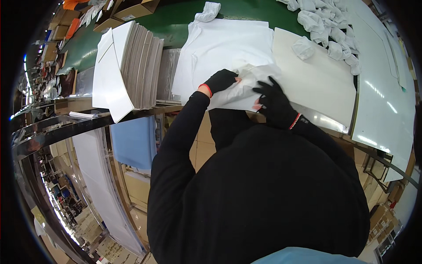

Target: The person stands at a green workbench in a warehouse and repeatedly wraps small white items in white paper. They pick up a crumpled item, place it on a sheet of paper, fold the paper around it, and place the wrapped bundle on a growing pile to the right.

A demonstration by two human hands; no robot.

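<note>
My left hand (221,82), in a black glove with bare fingertips, grips the edge of a crumpled sheet of white tissue paper (250,79). The tissue paper bunches up between my two hands, near the front edge of the work table. My right hand (274,103), gloved the same way, lies at the right side of the tissue paper with its fingers spread. Whatever is inside the folds, if anything, is hidden. Beneath lies a pile of flat white paper sheets (224,39).
To the left stands a thick stack of white-faced grey cardboard sheets (140,66). A white board (316,66) lies to the right, with one crumpled paper wad (303,47) on it. Several more paper wads (325,22) are heaped behind. An open cardboard box (132,9) sits far left on the green tabletop (176,28).
</note>
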